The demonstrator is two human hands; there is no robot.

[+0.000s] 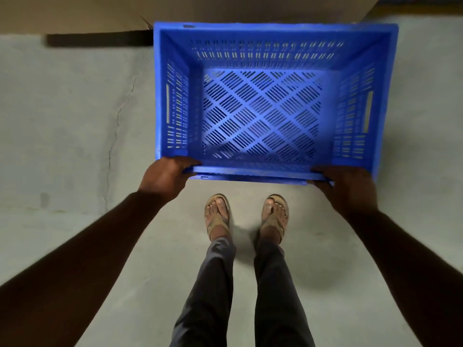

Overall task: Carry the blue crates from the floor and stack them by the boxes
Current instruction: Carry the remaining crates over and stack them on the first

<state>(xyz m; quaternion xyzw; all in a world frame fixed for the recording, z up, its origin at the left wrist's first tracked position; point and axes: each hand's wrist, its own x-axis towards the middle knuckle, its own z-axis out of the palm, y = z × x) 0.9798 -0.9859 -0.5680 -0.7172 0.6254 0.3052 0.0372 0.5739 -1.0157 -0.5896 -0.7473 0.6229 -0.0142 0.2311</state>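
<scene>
Fingers curled over the near rim at both corners: left hand (168, 174) clamped on the near-left corner of the blue crate (263, 113), thumb side on top and fingertips hidden beneath the lip; right hand (347, 187) wrapped likewise round the near-right corner, knuckles up, fingertips out of sight. Both grasping the crate, then, neither released. Outward from the hands: crate upright, mouth open to the camera, empty, its slotted lattice bottom and perforated walls bare. Held out ahead of the sandalled feet (246, 216), over the concrete floor (62, 121), far rim reaching the edge of a brown cardboard box (75, 13) at the top of the view (whether resting on the floor, on another crate, or hanging free cannot be told from this angle). Likely light for its bulk, judging by the thin moulded plastic and so much open slotting; stiff, not fragile, apt to keep its shape under a two-handed grip. Smooth plastic, so somewhat slippery at a bare rim hold. Surer purchase probably at the long handle slots (167, 103) cut in the two short side walls, one each side, well apart from the present grip. Near-rim hold leaves the far end unsupported; a tip forward away from the body seems the main risk.
</scene>
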